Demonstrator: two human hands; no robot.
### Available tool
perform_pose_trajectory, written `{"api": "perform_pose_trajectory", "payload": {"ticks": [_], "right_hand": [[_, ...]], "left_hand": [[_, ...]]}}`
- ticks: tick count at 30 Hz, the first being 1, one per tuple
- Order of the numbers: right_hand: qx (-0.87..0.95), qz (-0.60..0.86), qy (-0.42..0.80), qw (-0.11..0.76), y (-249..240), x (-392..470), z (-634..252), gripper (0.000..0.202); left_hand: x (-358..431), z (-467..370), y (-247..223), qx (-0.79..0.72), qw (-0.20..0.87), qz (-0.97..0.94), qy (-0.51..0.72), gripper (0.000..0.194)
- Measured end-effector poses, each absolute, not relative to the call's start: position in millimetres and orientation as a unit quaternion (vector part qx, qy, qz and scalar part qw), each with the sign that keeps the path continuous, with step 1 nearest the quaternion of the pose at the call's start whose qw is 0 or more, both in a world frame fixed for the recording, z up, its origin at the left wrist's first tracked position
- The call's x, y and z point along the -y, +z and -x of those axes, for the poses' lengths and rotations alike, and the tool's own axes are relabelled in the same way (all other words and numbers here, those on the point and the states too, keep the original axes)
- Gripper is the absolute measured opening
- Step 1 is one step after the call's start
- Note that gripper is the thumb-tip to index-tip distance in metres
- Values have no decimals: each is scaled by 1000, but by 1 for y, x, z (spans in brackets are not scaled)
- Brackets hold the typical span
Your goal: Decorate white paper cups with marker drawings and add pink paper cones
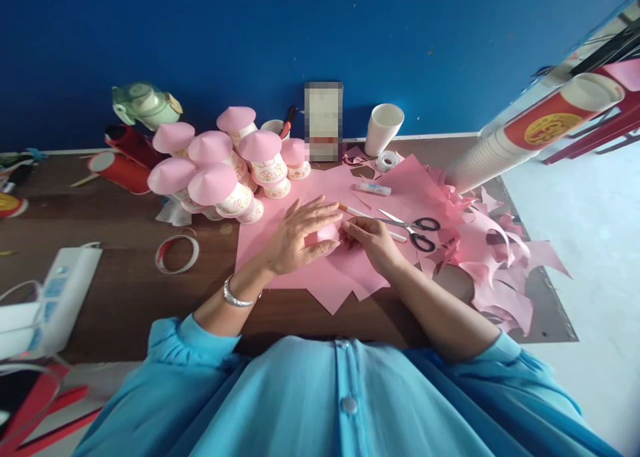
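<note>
Over the pink paper sheets (280, 264), my left hand (305, 237) has its fingers stretched out and its thumb apart. A small pale pink paper piece (329, 232) shows between that thumb and the fingers; its shape is partly hidden. My right hand (373, 240) is closed in a pinch at the right edge of this piece. Scissors (413, 229) with black handles lie just beyond the right hand, across a white pen (397, 236). An orange-ended stick (353, 209) lies by my left fingertips. A glue stick (373, 188) rests farther back on the paper.
Decorated paper cups with pink cone tops (215, 184) cluster at the left. A tape roll (177, 254) and a power strip (70, 297) lie left. Pink scraps (495, 257) and a tall cup stack (535, 130) crowd the right. White cups (384, 127) stand behind.
</note>
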State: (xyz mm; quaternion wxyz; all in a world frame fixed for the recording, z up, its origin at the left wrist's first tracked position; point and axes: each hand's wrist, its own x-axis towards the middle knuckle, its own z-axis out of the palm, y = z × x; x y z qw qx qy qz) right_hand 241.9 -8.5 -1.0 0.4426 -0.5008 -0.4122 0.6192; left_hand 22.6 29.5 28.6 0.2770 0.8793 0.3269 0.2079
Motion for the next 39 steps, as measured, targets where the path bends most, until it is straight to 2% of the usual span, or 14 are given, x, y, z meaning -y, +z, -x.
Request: {"api": "perform_pose_trajectory", "payload": {"ticks": [6,11,19,24,28,30,35,37,39], "right_hand": [[427,530,554,479,-1,7,-244,61],[439,530,549,474,-3,6,-245,59],[450,527,547,470,-4,4,-247,60],[470,532,529,465,-8,4,-246,60],[493,541,499,464,-13,2,-246,54],[508,546,475,467,-14,1,-248,49],[558,542,404,481,-14,-2,-251,38],[583,531,377,485,-12,-3,-249,34],[609,521,348,486,-8,-1,-245,26]], "left_hand": [[-33,-31,32,-339,273,-883,176,42],[-33,-29,29,-335,276,-883,178,46],[-29,-24,26,-326,264,-880,222,63],[-26,-17,30,-342,300,-823,341,70],[-17,-7,28,-372,409,-705,444,56],[-10,-3,25,-396,429,-652,483,49],[6,8,18,-474,347,-608,535,34],[13,12,17,-482,328,-611,535,36],[20,15,15,-499,328,-611,520,46]]}}
